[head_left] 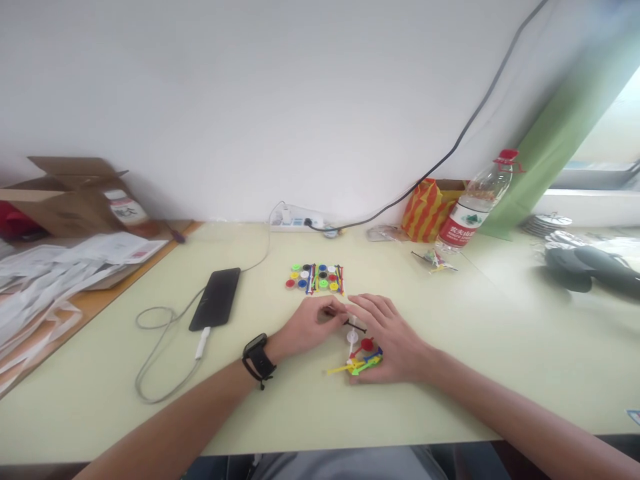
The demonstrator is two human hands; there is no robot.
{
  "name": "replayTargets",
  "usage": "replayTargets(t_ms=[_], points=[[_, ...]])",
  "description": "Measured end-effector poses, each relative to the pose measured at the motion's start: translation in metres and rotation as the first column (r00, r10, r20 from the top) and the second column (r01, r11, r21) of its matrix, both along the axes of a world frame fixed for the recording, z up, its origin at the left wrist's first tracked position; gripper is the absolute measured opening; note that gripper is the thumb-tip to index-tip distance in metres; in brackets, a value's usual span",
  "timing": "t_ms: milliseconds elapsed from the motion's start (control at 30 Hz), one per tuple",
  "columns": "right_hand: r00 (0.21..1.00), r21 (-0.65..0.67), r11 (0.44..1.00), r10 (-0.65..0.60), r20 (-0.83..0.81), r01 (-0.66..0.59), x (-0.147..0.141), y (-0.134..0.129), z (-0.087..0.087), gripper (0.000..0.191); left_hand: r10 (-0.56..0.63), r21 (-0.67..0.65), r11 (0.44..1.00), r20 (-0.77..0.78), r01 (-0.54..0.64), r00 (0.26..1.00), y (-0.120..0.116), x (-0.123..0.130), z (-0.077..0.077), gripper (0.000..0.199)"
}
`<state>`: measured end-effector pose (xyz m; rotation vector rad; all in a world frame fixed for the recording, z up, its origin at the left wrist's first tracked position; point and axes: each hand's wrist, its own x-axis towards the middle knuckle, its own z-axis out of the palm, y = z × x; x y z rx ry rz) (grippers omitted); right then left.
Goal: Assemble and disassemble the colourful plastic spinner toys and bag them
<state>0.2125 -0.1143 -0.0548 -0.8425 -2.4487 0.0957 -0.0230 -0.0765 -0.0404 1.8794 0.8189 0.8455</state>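
My left hand (315,325), a black watch on its wrist, is closed in a pinch around a thin black plastic arrow (357,327), one end of which sticks out past the thumb. My right hand (393,340) rests on the table with fingers stretched out, its fingertips close to the left thumb. Beside its palm lies a loose cluster of plastic arrows: a white one (352,337), a red one (367,345), a yellow one (340,369) and a green one (367,365). A blue piece (376,353) is partly covered by the right hand.
Beyond my hands, coloured discs (303,275) and arrows (340,279) lie in rows. Left are a phone (216,299) with a looped cable, a cardboard box (75,207) and white straps. Right stand a large water bottle (470,207) and a striped bag (425,210). A power strip (290,222) lies by the wall.
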Motion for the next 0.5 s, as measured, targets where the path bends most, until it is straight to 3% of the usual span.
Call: replayTargets(t_ms=[233,367,500], points=[[0.990,-0.139,0.981,-0.139,-0.003,0.137,-0.023,0.012,-0.001,0.110,-0.103,0.120,0.986,-0.082,0.113,0.991,-0.007,0.000,0.014,0.029],[0.999,-0.210,0.977,-0.045,-0.003,0.043,-0.010,0.014,0.007,0.119,-0.165,0.170,0.967,-0.139,0.187,0.977,-0.009,-0.005,0.012,0.057],[0.999,-0.352,0.936,-0.019,-0.043,0.002,0.016,0.015,0.014,0.103,-0.194,0.152,0.964,-0.155,0.218,0.969,-0.010,-0.007,0.008,0.052]])
